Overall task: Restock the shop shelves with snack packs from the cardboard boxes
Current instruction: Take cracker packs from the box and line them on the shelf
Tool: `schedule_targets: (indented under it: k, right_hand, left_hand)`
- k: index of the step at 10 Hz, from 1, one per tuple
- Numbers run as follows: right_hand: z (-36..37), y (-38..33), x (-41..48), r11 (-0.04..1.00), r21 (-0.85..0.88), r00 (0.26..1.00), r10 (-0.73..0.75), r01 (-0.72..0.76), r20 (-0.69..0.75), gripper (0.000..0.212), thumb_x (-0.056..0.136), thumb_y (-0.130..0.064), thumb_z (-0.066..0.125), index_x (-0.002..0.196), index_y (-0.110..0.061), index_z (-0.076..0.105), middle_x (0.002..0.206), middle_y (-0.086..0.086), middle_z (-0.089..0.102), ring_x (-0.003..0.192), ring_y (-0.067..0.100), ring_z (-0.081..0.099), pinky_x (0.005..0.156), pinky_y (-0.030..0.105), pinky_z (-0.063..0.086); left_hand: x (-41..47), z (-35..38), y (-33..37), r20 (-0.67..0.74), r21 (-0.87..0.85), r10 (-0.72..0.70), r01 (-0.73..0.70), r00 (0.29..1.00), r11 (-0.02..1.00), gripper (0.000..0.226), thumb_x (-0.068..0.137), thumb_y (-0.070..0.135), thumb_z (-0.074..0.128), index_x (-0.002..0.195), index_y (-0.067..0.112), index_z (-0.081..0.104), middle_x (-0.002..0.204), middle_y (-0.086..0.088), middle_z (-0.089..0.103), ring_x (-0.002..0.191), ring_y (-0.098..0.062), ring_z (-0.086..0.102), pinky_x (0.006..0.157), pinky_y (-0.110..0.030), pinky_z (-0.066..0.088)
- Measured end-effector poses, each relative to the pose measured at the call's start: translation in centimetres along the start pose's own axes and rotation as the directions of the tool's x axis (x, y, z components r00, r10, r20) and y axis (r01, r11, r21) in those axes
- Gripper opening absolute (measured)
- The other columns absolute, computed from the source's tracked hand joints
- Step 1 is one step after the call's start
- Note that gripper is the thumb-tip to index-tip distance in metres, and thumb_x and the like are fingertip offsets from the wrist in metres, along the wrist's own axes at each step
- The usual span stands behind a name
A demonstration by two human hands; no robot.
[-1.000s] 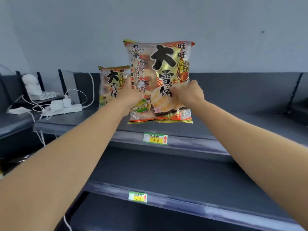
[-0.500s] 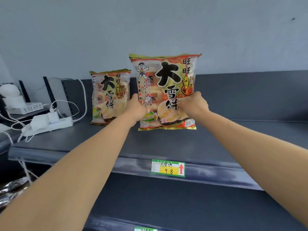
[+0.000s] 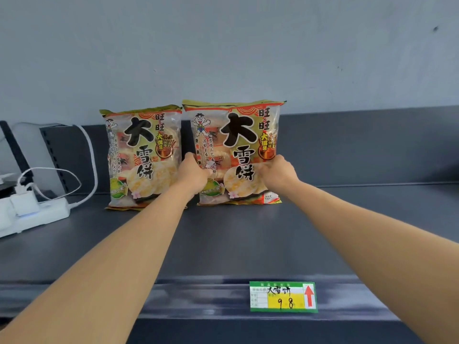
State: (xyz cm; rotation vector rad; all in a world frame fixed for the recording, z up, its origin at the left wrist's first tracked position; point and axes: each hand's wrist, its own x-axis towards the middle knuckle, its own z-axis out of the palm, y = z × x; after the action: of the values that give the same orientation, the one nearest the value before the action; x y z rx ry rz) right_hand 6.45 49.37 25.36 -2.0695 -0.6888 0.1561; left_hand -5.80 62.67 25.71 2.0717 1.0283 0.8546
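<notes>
Two rice-cracker snack packs stand upright at the back of the dark top shelf (image 3: 248, 239). The right pack (image 3: 238, 145) touches the shelf with its bottom edge and leans against the rear panel. My left hand (image 3: 193, 173) grips its left side and my right hand (image 3: 279, 173) grips its right side, both at mid height. The left pack (image 3: 141, 155) stands free just beside it, their edges nearly touching. No cardboard box is in view.
A white power strip (image 3: 32, 214) with a charger and cables lies on the shelf's left end. A green and yellow price tag (image 3: 283, 296) marked 98 sits on the shelf's front rail. The grey wall (image 3: 223, 45) rises behind the shelf.
Both hands carried the right pack forward and down until it stands on the shelf beside the left pack. The camera moved closer to the shelf.
</notes>
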Motion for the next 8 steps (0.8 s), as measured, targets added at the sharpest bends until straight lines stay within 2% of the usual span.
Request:
schedule_targets:
  k: [1, 2, 3, 4, 5, 6, 7, 8]
  right_hand:
    - [1.0, -0.1, 0.6, 0.999, -0.046, 1.000, -0.020, 0.021, 0.024, 0.041, 0.093, -0.023, 0.050, 0.129, -0.002, 0.047, 0.130, 0.020, 0.048, 0.116, 0.036, 0.052, 0.079, 0.033, 0.039]
    - [1.4, -0.2, -0.2, 0.992, -0.116, 0.998, -0.043, 0.047, 0.038, 0.040, 0.095, -0.018, 0.049, 0.130, 0.001, 0.044, 0.132, 0.022, 0.046, 0.120, 0.036, 0.048, 0.080, 0.030, 0.035]
    - [1.7, 0.1, -0.3, 0.988, -0.136, 0.996, -0.065, 0.072, 0.058, 0.040, 0.094, -0.013, 0.049, 0.131, 0.000, 0.042, 0.132, 0.022, 0.047, 0.119, 0.036, 0.049, 0.080, 0.030, 0.037]
    - [1.1, 0.2, -1.2, 0.983, -0.142, 0.993, -0.109, 0.114, 0.041, 0.043, 0.093, -0.012, 0.050, 0.133, -0.002, 0.039, 0.131, 0.020, 0.047, 0.118, 0.034, 0.050, 0.079, 0.028, 0.037]
    - [-0.2, 0.3, -3.1, 0.965, -0.187, 0.983, -0.181, 0.186, 0.043, 0.046, 0.093, -0.014, 0.049, 0.137, -0.003, 0.040, 0.132, 0.016, 0.050, 0.114, 0.030, 0.053, 0.077, 0.029, 0.042]
    - [-2.4, 1.0, -5.7, 0.928, -0.252, 0.962, -0.268, 0.273, 0.054, 0.042, 0.094, -0.018, 0.049, 0.134, -0.007, 0.048, 0.128, 0.012, 0.057, 0.109, 0.027, 0.057, 0.077, 0.027, 0.041]
    - [-5.8, 2.9, -9.3, 0.887, -0.334, 0.946, -0.321, 0.318, 0.047, 0.036, 0.095, -0.020, 0.050, 0.128, -0.009, 0.055, 0.124, 0.010, 0.060, 0.112, 0.027, 0.056, 0.089, 0.031, 0.046]
    - [-10.3, 6.4, -13.3, 0.861, -0.425, 0.945, -0.325, 0.280, -0.035, 0.035, 0.094, -0.020, 0.052, 0.127, -0.010, 0.057, 0.130, 0.009, 0.058, 0.121, 0.025, 0.053, 0.103, 0.034, 0.041]
  left_hand:
    - [0.4, 0.2, -0.1, -0.055, 0.015, -0.013, 0.013, 0.998, 1.000, 0.053, 0.091, 0.011, 0.061, 0.135, 0.005, 0.031, 0.134, -0.015, 0.049, 0.121, -0.032, 0.052, 0.099, -0.040, 0.046]
    - [0.3, 0.3, -0.4, -0.018, 0.078, -0.011, 0.012, 1.000, 0.997, 0.057, 0.093, 0.011, 0.058, 0.139, 0.004, 0.027, 0.138, -0.015, 0.045, 0.124, -0.031, 0.049, 0.098, -0.037, 0.043]
    - [-0.3, 0.1, -0.7, 0.053, 0.171, 0.001, -0.010, 0.999, 0.985, 0.056, 0.091, 0.015, 0.060, 0.138, 0.008, 0.031, 0.136, -0.013, 0.048, 0.119, -0.030, 0.051, 0.096, -0.039, 0.045]
    - [-1.6, -0.4, -0.5, 0.055, 0.192, 0.035, -0.045, 0.998, 0.980, 0.051, 0.091, 0.013, 0.058, 0.136, 0.008, 0.035, 0.135, -0.013, 0.046, 0.116, -0.030, 0.052, 0.093, -0.038, 0.045]
    - [-3.3, -1.0, 0.2, 0.055, 0.194, 0.105, -0.114, 0.993, 0.974, 0.045, 0.093, 0.010, 0.055, 0.135, 0.008, 0.040, 0.136, -0.011, 0.046, 0.117, -0.027, 0.051, 0.092, -0.033, 0.043]
    - [-6.1, -1.1, 1.9, 0.084, 0.185, 0.237, -0.249, 0.968, 0.951, 0.035, 0.094, 0.011, 0.053, 0.128, 0.010, 0.050, 0.130, -0.007, 0.054, 0.115, -0.022, 0.053, 0.086, -0.027, 0.042]
    - [-9.9, 0.2, 4.4, 0.148, 0.112, 0.395, -0.412, 0.907, 0.904, 0.029, 0.094, 0.012, 0.053, 0.122, 0.010, 0.056, 0.120, -0.005, 0.059, 0.109, -0.021, 0.056, 0.088, -0.028, 0.045]
    - [-14.8, 3.3, 7.6, 0.235, -0.044, 0.550, -0.557, 0.801, 0.830, 0.025, 0.091, 0.009, 0.055, 0.116, 0.010, 0.060, 0.106, -0.001, 0.060, 0.096, -0.017, 0.058, 0.084, -0.024, 0.044]
